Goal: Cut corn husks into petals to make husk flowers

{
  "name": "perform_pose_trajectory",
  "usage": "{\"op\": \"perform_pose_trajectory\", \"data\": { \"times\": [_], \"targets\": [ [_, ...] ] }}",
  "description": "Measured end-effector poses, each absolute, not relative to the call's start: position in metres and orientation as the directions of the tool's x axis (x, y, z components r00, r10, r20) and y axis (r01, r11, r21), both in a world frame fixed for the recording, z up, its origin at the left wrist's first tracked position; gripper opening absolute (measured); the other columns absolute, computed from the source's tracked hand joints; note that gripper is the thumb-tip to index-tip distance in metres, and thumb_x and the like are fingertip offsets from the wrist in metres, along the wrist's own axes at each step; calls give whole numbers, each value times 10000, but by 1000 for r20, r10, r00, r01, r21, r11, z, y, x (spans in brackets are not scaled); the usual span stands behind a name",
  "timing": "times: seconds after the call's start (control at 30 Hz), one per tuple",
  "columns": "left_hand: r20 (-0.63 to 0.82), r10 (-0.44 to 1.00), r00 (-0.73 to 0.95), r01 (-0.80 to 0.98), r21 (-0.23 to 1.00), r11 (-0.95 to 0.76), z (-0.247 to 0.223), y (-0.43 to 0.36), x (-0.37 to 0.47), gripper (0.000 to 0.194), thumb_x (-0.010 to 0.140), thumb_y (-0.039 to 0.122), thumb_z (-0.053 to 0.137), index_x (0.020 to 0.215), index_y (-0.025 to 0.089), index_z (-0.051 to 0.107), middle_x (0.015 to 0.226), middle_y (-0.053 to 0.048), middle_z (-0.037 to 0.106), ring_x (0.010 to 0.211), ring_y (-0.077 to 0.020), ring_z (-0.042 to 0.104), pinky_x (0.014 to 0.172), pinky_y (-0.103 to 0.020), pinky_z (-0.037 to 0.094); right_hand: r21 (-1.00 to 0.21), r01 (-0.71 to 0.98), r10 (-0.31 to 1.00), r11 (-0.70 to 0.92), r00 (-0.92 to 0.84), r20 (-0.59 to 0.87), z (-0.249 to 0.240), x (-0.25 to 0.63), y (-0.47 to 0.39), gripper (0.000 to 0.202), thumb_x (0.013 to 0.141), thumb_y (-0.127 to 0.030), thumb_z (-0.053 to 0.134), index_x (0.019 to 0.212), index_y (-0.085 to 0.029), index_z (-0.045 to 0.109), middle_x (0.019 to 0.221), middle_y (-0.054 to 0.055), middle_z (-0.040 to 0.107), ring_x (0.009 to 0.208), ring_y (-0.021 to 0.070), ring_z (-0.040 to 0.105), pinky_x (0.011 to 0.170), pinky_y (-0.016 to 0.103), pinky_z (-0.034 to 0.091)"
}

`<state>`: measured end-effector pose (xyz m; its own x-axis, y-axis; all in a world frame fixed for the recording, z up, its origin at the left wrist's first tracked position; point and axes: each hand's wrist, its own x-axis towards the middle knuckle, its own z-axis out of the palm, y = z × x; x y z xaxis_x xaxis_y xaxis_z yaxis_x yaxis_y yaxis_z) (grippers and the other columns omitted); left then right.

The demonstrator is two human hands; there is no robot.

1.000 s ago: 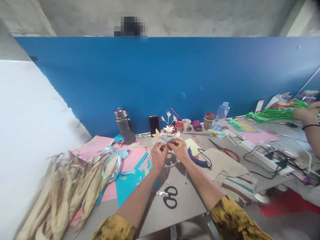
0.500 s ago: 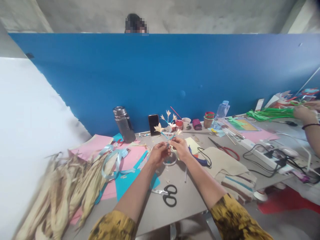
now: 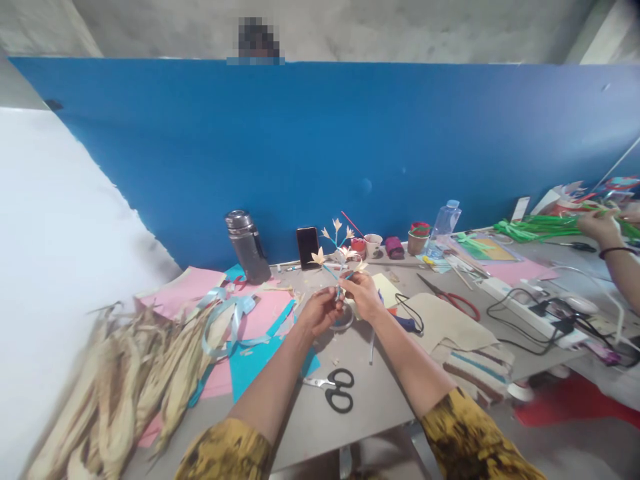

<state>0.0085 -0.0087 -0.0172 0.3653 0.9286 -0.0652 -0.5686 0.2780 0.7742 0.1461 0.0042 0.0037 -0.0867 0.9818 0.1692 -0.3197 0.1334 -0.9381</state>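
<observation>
Flower spray [image 3: 346, 253] stands upright above the table, its stem [image 3: 329, 271] pinched by our left hand [image 3: 323, 311] and right hand [image 3: 361, 293]. Farther, a red stick [image 3: 352, 223] slants at the rim of a white cup [image 3: 373, 248]; a brown pot [image 3: 417, 246] holds something red and green. Scissors [image 3: 340, 379] lie nearer us, bare tabletop [image 3: 375, 407] reaching the near edge [image 3: 345, 449].

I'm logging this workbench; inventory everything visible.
Flower spray: 1, cream and blue, centre
Scissors: 2+, black- and red-handled, centre, right
Flask: 1, grey, back left
Phone: 1, black, back
Containers: several, mixed colours, back
Bottle: 1, clear, back right
Husks: many, tan, left
Sheets: several, pink and blue, left
Tool: 1, blue, right
Power strip: 1, white, right
Strands: many, green, far right
Partition: 1, blue, behind
Co-worker's hand: 1+, bare, far right
Left hand, right hand: 2, bare, centre
</observation>
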Motion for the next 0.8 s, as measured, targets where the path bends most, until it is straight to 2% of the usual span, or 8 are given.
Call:
{"op": "perform_pose_trajectory", "data": {
  "times": [0.3, 0.5, 0.63, 0.7, 0.8],
  "targets": [
    [-43, 902, 430, -541, 787, 296, -19, -9, 7, 358, 650, 374, 863, 802, 144, 633, 742, -14, 571, 516, -46, 400, 458, -184, 334, -949, -270, 969, 160, -141, 204, 2, 146, 4, 367, 672, -498, 768, 732, -178, 598, 596, -25, 574, 477, 103, 535, 486, 233, 446],
    [-15, 929, 371, -469, 860, 201, -19, -5, 10, 434, 611, 434, 872, 745, 151, 572, 672, 12, 543, 467, -31, 323, 435, -182, 216, -962, -110, 965, 251, -47, 257, 1, 146, 5, 262, 715, -431, 683, 762, -182, 614, 582, -23, 588, 509, 127, 545, 510, 242, 428],
    [37, 963, 266, -400, 913, 75, -14, -7, 11, 370, 661, 411, 834, 729, 147, 583, 572, 57, 490, 450, -33, 308, 457, -199, 212, -955, 37, 954, 295, 42, 296, 4, 147, 4, 208, 706, -371, 656, 753, -168, 657, 646, 0, 646, 615, 154, 583, 596, 259, 453],
    [107, 978, 181, -268, 962, -55, -10, -10, 11, 283, 716, 369, 784, 729, 145, 611, 535, 65, 472, 466, -51, 333, 479, -213, 244, -950, 92, 950, 298, 71, 305, 5, 147, 3, 205, 710, -361, 638, 756, -163, 667, 657, 10, 658, 636, 166, 589, 613, 269, 455],
    [297, 954, 37, 99, 949, -299, -6, -15, 14, 184, 791, 321, 667, 724, 155, 624, 591, 36, 545, 554, -98, 444, 561, -239, 336, -945, 138, 945, 298, 100, 313, 4, 144, 2, 216, 715, -362, 617, 780, -163, 672, 661, 21, 670, 642, 179, 594, 628, 285, 459]
  ]
}}
